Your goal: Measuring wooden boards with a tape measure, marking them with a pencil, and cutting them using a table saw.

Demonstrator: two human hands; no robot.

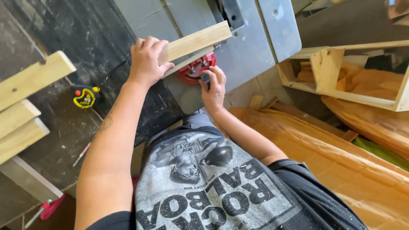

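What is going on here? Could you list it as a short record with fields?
Setting: workshop, seen from above
Left hand: grips one end of a pale wooden board lying on a grey saw table
Right hand: on the dark knob of a red mitre gauge under the board
Bench at left: yellow tape measure, stacked wood planks
At right: open wooden frame, orange sheeting

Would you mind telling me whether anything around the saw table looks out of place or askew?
Nothing looks damaged or spilled. The left hand holds a wood strip at a slant across the grey saw table, against the red miter gauge gripped by the right hand. A yellow tape measure lies on the dark bench.
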